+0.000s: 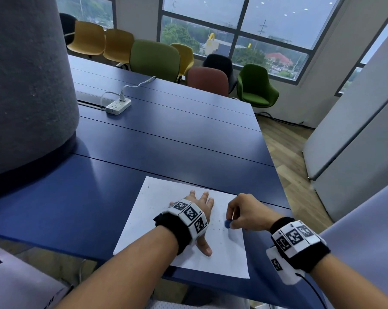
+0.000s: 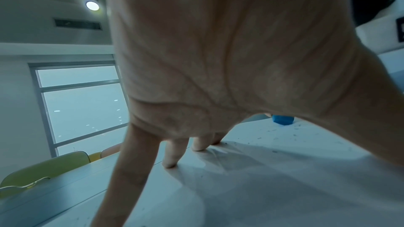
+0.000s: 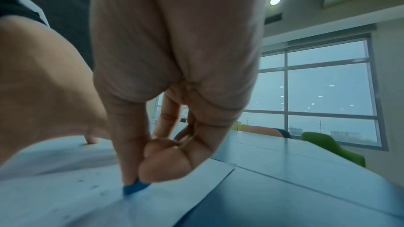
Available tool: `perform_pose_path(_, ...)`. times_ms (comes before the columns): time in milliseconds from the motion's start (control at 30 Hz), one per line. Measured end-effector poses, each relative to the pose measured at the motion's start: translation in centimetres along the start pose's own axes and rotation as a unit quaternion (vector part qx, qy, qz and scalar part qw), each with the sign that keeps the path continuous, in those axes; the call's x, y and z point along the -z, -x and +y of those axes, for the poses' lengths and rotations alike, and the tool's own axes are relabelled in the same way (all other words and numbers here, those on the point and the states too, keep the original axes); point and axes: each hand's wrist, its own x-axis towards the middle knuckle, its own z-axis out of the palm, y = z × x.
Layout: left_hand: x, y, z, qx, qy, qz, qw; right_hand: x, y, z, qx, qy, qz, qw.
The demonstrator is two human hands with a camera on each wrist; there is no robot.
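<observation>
A white sheet of paper (image 1: 157, 208) lies near the front edge of the blue table (image 1: 166, 141), speckled with dark crumbs. My left hand (image 1: 199, 210) lies flat on the sheet with fingers spread, pressing it down; its fingertips (image 2: 170, 163) touch the paper. My right hand (image 1: 240, 215) pinches a small blue eraser (image 1: 227, 224) between thumb and fingers, its tip on the paper. The blue eraser (image 3: 135, 187) shows under my right fingertips, and the same eraser (image 2: 282, 120) is seen past my left palm.
A white power strip (image 1: 118, 105) with a cable sits farther back on the table. A grey felt partition (image 1: 25, 85) stands at the left. Coloured chairs (image 1: 155, 59) line the far side, and a grey panel (image 1: 353, 130) stands to the right.
</observation>
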Motion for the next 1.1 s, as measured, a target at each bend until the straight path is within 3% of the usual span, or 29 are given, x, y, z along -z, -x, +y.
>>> perform_pose_path(67,0.0,0.1,0.0,0.001,0.002,-0.001,1.0,-0.6,0.4,0.1,0.018,-0.004,0.009,1.0)
perform_pose_path(167,0.1,0.2,0.1,0.003,0.001,-0.007,1.0,-1.3,1.6,0.1,0.047,-0.012,-0.058,0.997)
perform_pose_path(300,0.1,0.0,0.0,-0.001,-0.006,-0.004,1.0,-1.0,1.1,0.3,0.017,-0.023,-0.061,0.998)
perform_pose_path(433,0.1,0.2,0.0,0.001,-0.001,-0.001,1.0,0.0,0.3,0.4,0.016,-0.046,0.002,0.999)
perform_pose_path(533,0.0,0.2,0.0,0.002,0.003,0.004,1.0,1.7,-1.1,1.1,0.0,-0.054,0.133,0.99)
perform_pose_path(600,0.0,0.3,0.0,0.001,0.002,0.007,1.0,2.2,-2.1,1.5,-0.026,-0.044,0.181,0.982)
perform_pose_path(733,0.3,0.5,0.1,0.001,-0.002,0.003,1.0,1.0,-3.0,1.9,-0.078,-0.06,0.101,0.99)
perform_pose_path(833,0.4,0.5,0.0,-0.002,-0.003,0.001,1.0,0.8,-3.5,2.3,-0.071,-0.043,0.148,0.985)
perform_pose_path(967,0.1,0.8,-0.2,-0.012,0.01,0.004,1.0,1.1,-3.9,3.0,-0.09,-0.03,0.14,0.986)
perform_pose_path(1100,0.5,1.3,-0.1,-0.004,0.029,0.008,1.0,3.0,-4.9,5.5,-0.131,-0.001,0.224,0.966)
